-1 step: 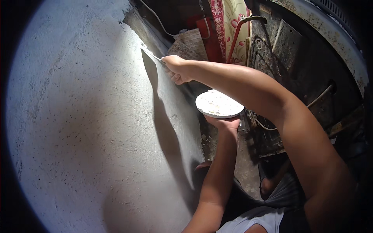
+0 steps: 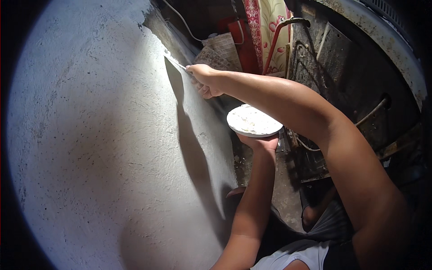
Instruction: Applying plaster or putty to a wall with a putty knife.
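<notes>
A round white board (image 2: pixel 254 120) spread with pale paste rests in my left hand (image 2: pixel 257 141), which supports it from below. Stretched across above it, my right hand (image 2: pixel 203 80) grips a thin flat scraper (image 2: pixel 176 61) by its handle end. The scraper's blade lies at the broken upper edge of a rough, white plastered wall (image 2: pixel 99 112) on the left. A long shadow of my arm falls on that wall.
Behind the hands are grimy tiles (image 2: pixel 220 51), a pale cable (image 2: pixel 193 36), a flowered panel (image 2: pixel 270 36) and a red bent bar (image 2: pixel 272 49). A dark metal structure (image 2: pixel 342 58) with hoses fills the right. My legs and feet show below over the dirty floor (image 2: pixel 288 184).
</notes>
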Demonstrator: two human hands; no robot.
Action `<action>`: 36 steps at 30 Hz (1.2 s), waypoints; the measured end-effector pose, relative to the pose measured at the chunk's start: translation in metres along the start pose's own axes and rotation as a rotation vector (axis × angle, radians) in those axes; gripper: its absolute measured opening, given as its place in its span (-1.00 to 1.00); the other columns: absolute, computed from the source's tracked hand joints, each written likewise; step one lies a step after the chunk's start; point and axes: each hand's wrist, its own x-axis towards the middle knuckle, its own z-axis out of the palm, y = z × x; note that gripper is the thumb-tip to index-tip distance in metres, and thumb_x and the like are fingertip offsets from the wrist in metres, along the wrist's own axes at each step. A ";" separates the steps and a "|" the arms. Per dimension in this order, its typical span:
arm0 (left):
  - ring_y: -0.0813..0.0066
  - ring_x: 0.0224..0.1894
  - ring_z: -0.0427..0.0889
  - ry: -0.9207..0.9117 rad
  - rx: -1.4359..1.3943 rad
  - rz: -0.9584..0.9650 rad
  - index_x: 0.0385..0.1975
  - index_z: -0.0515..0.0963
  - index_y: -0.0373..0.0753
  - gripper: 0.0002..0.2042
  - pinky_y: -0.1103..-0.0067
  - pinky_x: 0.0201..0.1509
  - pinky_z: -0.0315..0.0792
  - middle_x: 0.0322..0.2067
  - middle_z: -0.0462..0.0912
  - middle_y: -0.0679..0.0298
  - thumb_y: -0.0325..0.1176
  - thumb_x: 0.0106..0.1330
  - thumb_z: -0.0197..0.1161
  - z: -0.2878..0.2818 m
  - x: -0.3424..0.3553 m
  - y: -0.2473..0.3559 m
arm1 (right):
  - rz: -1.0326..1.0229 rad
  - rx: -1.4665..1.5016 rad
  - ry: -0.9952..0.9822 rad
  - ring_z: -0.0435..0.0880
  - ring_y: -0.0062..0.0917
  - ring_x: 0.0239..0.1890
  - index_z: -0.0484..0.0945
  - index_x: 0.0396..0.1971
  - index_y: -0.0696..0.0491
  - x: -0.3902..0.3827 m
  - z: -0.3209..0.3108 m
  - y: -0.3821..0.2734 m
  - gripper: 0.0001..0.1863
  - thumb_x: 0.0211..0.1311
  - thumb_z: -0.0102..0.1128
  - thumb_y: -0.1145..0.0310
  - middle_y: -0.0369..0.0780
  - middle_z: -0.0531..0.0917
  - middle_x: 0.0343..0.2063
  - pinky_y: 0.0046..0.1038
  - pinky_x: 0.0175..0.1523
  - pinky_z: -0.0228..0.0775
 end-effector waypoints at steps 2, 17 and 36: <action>0.07 0.43 0.32 -0.030 0.006 0.001 0.43 0.30 -0.13 -0.19 0.04 0.47 0.19 0.37 0.38 0.17 0.38 0.38 -0.24 0.000 -0.005 0.009 | 0.004 0.163 0.057 0.05 -0.75 -0.74 0.23 -0.58 -0.11 -0.008 0.011 0.002 -0.57 0.48 -0.05 -0.01 -0.47 0.15 -0.68 -0.58 -0.61 -0.11; 0.11 0.36 0.42 -0.094 -0.067 0.005 0.36 0.36 -0.11 -0.26 0.12 0.41 0.31 0.32 0.43 0.21 0.34 0.43 -0.26 -0.001 0.001 0.002 | -0.578 -0.981 0.364 0.76 -0.03 -0.07 0.62 -0.33 0.47 0.072 0.002 0.007 -0.63 0.21 0.06 0.37 0.24 0.69 -0.30 -0.17 0.01 0.56; 0.10 0.39 0.36 0.174 -0.011 -0.074 0.39 0.35 -0.03 -0.20 0.05 0.43 0.26 0.38 0.38 0.24 0.42 0.31 -0.14 0.012 -0.011 -0.007 | -0.356 -0.772 0.281 0.63 -0.34 -0.62 0.58 -0.62 0.29 0.055 0.034 -0.007 -0.75 0.13 0.03 0.48 -0.03 0.63 -0.61 -0.31 -0.54 0.49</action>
